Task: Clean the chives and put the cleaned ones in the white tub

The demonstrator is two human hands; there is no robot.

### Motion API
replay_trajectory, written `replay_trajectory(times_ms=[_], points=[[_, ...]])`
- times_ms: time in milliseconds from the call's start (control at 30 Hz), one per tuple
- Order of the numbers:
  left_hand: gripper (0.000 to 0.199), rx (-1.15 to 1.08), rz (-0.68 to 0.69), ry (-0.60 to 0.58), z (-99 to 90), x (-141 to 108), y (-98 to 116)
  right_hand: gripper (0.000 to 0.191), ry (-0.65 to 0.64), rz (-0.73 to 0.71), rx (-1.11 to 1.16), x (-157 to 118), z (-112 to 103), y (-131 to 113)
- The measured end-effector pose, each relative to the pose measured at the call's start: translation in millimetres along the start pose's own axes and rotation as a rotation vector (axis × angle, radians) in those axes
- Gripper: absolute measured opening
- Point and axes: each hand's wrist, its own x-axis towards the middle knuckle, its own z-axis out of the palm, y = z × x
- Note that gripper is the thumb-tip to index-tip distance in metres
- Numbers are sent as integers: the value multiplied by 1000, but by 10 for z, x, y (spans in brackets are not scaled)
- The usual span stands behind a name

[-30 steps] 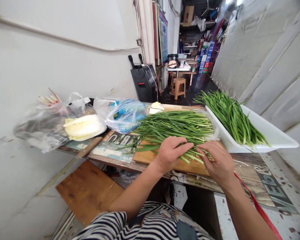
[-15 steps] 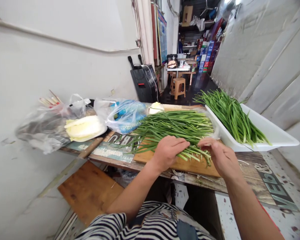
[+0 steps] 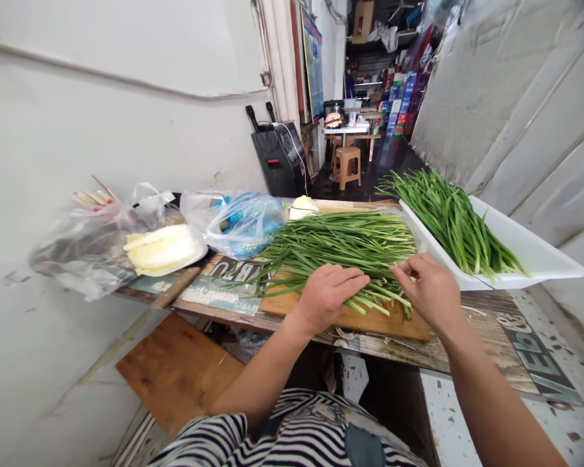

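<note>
A pile of garlic chives (image 3: 340, 240) lies across a wooden cutting board (image 3: 282, 301), leaves toward the left and pale stem ends toward the right. My left hand (image 3: 331, 293) rests on the near side of the pile, its fingers closed over some stems. At the stem ends, my right hand (image 3: 431, 288) is closed in a pinch on a pale chive end; its fingers partly hide what is between them. More chives (image 3: 457, 227) fill a white plastic tray (image 3: 549, 266) just beyond my right hand.
Left along the table stand a halved napa cabbage (image 3: 168, 250), a blue-and-clear plastic bag (image 3: 248, 224) and a grey bag (image 3: 78, 250). A knife handle (image 3: 178, 288) juts over the table's edge. A black speaker (image 3: 279, 159) stands behind, near a brown stool (image 3: 346, 168).
My right hand has shifted slightly up and right, its fingers now pinched at the stem ends. My left hand stays on the chives.
</note>
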Motion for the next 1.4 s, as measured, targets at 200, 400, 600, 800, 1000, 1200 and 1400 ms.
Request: replay_trajectory(times_ms=[200, 400, 600, 800, 1000, 1200, 1400], points=[[39, -145, -126, -77, 20, 14, -44, 20, -147, -128, 288, -79, 8, -194], [35, -265, -240, -102, -61, 69, -30, 14, -58, 40, 384, -95, 95, -274], [25, -272, -277, -177, -110, 114, 3, 27, -131, 145, 528, -106, 128, -308], [19, -193, -335, -166, -177, 111, -70, 35, -76, 193, 399, -38, 45, 16], [25, -101, -303, -200, -122, 85, -113, 43, 25, -229, -155, -50, -17, 27], [26, -128, -244, -187, -106, 97, -95, 40, 17, -435, -407, -36, 49, -197], [24, -134, -254, -213, -97, 88, -112, 56, 221, -337, -357, -124, 143, -130]])
